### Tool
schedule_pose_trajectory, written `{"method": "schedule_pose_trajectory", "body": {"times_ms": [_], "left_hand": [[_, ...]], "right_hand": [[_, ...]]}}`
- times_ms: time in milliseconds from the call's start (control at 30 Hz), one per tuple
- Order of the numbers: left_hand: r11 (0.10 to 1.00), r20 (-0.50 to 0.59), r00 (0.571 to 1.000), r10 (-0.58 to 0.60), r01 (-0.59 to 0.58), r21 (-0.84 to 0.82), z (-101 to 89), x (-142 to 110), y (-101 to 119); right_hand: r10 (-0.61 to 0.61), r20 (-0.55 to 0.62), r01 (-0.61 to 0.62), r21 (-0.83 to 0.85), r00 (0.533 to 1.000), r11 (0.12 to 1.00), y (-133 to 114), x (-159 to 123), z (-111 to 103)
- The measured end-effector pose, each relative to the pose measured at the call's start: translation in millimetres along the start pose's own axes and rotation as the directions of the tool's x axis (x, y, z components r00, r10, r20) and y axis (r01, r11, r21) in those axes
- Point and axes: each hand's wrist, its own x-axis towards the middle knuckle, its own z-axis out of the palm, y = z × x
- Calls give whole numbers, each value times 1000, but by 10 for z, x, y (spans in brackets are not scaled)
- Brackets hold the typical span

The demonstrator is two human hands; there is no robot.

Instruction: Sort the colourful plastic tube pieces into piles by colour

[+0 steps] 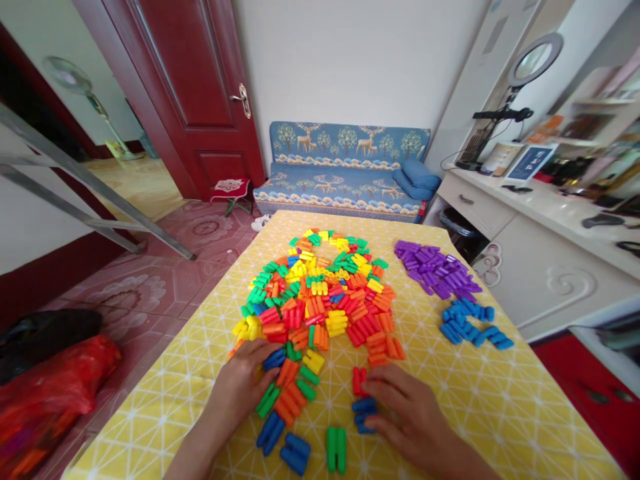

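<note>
Block in blue [363, 413] points sideways, touching the right hand [413, 408].

Home, we judge; living room by its furnishings. Beyond far edge of cloth-covered table [505, 407] we see blue sofa [330, 179] patterned with deer and trees; off far-left corner, panelled red door [193, 73], folding stool [231, 188]; past right edge, white drawer cabinet [565, 263]; through doorway, standing fan [70, 75].
</note>
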Motion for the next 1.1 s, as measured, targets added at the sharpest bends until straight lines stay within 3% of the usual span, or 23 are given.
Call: {"method": "schedule_pose_trajectory", "body": {"times_ms": [67, 133, 233, 333, 367, 433, 500, 533, 600, 700, 800, 900, 933, 1000, 1067, 1100], "left_hand": [[1000, -9, 1000, 16, -16, -5, 8, -2, -8], [1000, -35, 999, 24, -24, -18, -1, 6, -11], [997, -121, 993, 7, -16, -79, -25, 24, 21], [969, -253, 962, -107, 45, -243, -15, 39, 147], [942, -266, 949, -167, 75, -327, 2, 42, 219], [843, -200, 941, -275, 136, -520, 51, 49, 402], [695, -63, 947, -315, 185, -695, 103, 55, 611], [628, -5, 953, -304, 196, -753, 124, 59, 712], [565, 76, 965, -250, 209, -798, 155, 71, 882], [646, 41, 987, -156, 133, -751, 184, 101, 1035], [743, -49, 999, -14, -22, -669, 208, 127, 1093], [801, -34, 997, 72, -78, -594, 189, 113, 1100], [819, -4, 996, 91, -77, -569, 170, 97, 1095], [845, 105, 979, 177, -97, -526, 122, 54, 1081], [859, 251, 913, 322, -171, -483, 91, 4, 1067], [864, 315, 869, 382, -216, -454, 91, -22, 1062]], "right_hand": [[37, 135, -35, -16, 990, 999, -159, 20, 140], [101, 191, -94, -41, 976, 995, -230, 19, 234], [155, 185, -161, 19, 971, 987, -230, -3, 285], [283, 119, -305, 264, 952, 915, -223, 36, 297], [379, 100, -387, 379, 920, 840, -237, 74, 311], [577, 133, -522, 617, 806, 588, -296, 183, 358], [677, 247, -551, 787, 693, 278, -393, 308, 418], [681, 301, -525, 839, 667, 143, -450, 365, 445], [645, 368, -443, 895, 670, -49, -571, 453, 485], [597, 399, -365, 912, 696, -184, -718, 518, 518], [632, 407, -394, 903, 659, -171, -742, 526, 523], [707, 368, -463, 884, 603, -66, -578, 474, 404], [738, 319, -493, 870, 595, 22, -485, 438, 320], [774, 146, -550, 784, 615, 289, -271, 337, 98], [717, -37, -566, 586, 696, 580, -57, 204, -133], [661, -72, -560, 467, 747, 684, 36, 130, -225]]}}
